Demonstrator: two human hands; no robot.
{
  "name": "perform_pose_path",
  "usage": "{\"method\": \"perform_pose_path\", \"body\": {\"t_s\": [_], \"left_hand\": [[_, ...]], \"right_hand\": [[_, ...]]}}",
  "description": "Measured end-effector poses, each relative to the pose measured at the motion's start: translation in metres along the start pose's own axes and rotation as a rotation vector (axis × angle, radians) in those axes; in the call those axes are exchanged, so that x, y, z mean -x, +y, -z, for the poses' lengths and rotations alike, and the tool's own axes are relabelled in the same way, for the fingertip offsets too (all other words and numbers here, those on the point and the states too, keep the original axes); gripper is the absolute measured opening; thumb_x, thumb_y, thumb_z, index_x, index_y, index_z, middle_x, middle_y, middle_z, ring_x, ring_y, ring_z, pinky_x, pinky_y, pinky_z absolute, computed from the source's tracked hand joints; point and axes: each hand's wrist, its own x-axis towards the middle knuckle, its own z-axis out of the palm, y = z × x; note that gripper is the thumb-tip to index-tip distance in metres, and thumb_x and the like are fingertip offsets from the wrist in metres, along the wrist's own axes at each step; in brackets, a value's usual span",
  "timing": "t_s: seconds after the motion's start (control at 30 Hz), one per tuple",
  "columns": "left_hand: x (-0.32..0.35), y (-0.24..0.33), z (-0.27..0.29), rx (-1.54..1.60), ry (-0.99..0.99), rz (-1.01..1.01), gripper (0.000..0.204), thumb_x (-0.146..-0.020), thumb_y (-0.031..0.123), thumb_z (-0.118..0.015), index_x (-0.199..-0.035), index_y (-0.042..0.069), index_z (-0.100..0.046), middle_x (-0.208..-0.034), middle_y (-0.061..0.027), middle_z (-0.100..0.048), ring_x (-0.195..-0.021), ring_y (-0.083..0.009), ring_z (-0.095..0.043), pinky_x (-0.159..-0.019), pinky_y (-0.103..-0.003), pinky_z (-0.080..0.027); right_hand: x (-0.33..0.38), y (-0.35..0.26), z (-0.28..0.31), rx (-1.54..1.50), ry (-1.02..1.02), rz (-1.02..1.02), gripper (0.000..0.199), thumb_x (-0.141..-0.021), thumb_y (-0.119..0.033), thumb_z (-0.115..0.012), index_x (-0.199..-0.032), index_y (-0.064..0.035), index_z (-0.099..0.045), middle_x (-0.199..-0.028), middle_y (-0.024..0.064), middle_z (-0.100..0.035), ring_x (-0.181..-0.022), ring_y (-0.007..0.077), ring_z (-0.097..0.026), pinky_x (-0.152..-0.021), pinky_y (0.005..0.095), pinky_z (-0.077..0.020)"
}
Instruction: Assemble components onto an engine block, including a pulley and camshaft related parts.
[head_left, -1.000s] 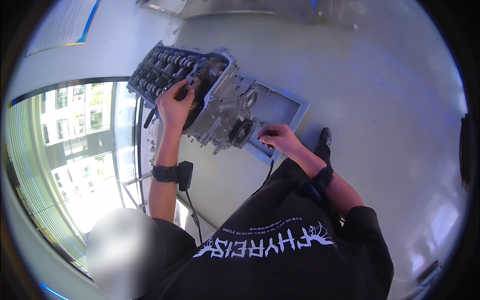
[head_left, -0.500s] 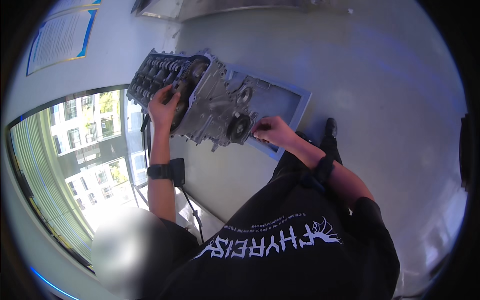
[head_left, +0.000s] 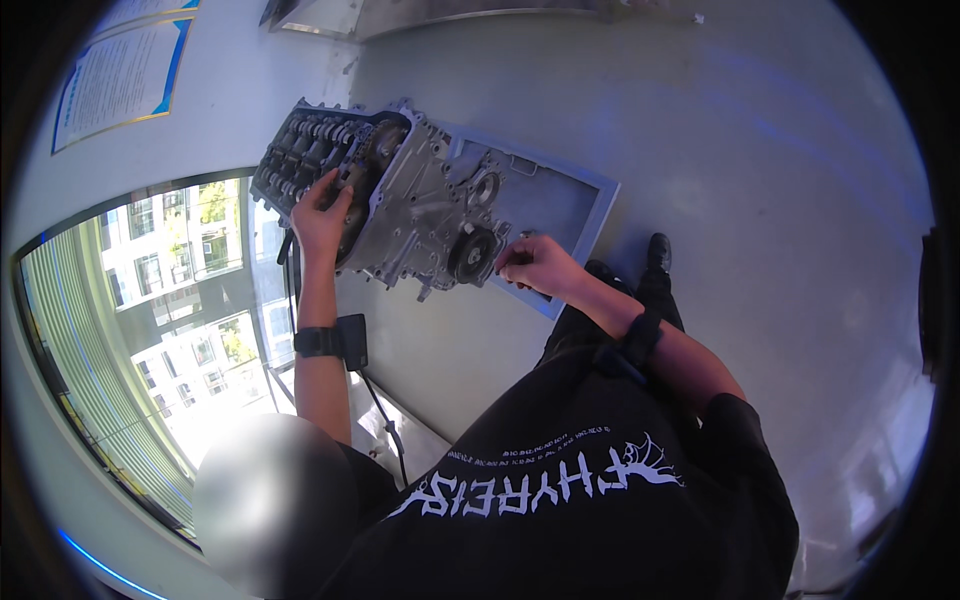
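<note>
A grey metal engine block point(head_left: 415, 205) lies ahead of me, with its camshafts point(head_left: 310, 150) exposed at the far left end. My left hand point(head_left: 318, 230) reaches to the sprockets point(head_left: 383, 145) and timing chain beside the camshafts. Its thumb and forefinger are bent toward each other over a small part there, too small to name. My right hand point(head_left: 548, 268) is beside the round black pulley point(head_left: 474, 254) at the engine's near right corner. Its fingers are curled together, their tips close to the pulley's rim; whatever they pinch is hidden.
A grey metal frame point(head_left: 590, 222) extends right from under the engine, near my legs and a black shoe point(head_left: 658, 252). To the left is a large window point(head_left: 150, 290). A black cable point(head_left: 385, 415) hangs from my left wrist strap point(head_left: 322, 342).
My right hand has shifted slightly left along the pulley's edge, its fingers curled. My left hand stays at the sprockets. The whole view has moved a little.
</note>
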Motion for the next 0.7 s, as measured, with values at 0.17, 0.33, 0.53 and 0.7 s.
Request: {"method": "perform_pose_path", "body": {"t_s": [0.17, 0.33, 0.53, 0.7], "left_hand": [[0.0004, 0.0035, -0.0001, -0.036, 0.029, -0.016, 0.040, -0.077, 0.014, -0.076, -0.115, 0.004, -0.068, -0.090, -0.0105, -0.071, -0.079, -0.0129, -0.065, -0.073, -0.025, -0.051], [0.0030, 0.0052, -0.0014, -0.066, 0.066, -0.070, 0.039, -0.076, 0.015, -0.076, -0.114, 0.005, -0.070, -0.085, -0.0091, -0.072, -0.073, -0.0106, -0.065, -0.070, -0.025, -0.050], [0.0022, 0.0055, -0.0004, -0.095, 0.028, -0.065, 0.040, -0.078, 0.014, -0.077, -0.115, 0.002, -0.067, -0.094, -0.0128, -0.071, -0.082, -0.0143, -0.066, -0.073, -0.026, -0.052], [0.0022, 0.0033, -0.0022, -0.098, 0.039, -0.068, 0.041, -0.079, 0.012, -0.076, -0.116, 0.000, -0.066, -0.094, -0.0132, -0.071, -0.080, -0.0135, -0.066, -0.070, -0.026, -0.052]], "right_hand": [[0.0000, -0.0008, 0.0025, -0.012, -0.003, 0.006, 0.017, -0.078, -0.008, -0.064, -0.093, 0.0000, -0.069, -0.077, 0.0043, -0.066, -0.066, 0.0112, -0.059, -0.058, 0.0266, -0.0475], [-0.0014, -0.0001, 0.0051, -0.006, 0.000, 0.011, 0.019, -0.078, -0.008, -0.064, -0.095, 0.0004, -0.069, -0.077, 0.0045, -0.067, -0.065, 0.0111, -0.059, -0.057, 0.0266, -0.0477], [-0.0039, 0.0016, 0.0071, 0.008, 0.004, 0.008, 0.020, -0.078, -0.009, -0.065, -0.095, -0.0003, -0.069, -0.078, 0.0048, -0.067, -0.066, 0.0110, -0.060, -0.056, 0.0271, -0.0484], [-0.0044, 0.0027, 0.0079, 0.016, 0.010, 0.009, 0.020, -0.077, -0.009, -0.065, -0.095, -0.0007, -0.070, -0.078, 0.0047, -0.067, -0.066, 0.0111, -0.060, -0.056, 0.0274, -0.0484]]}}
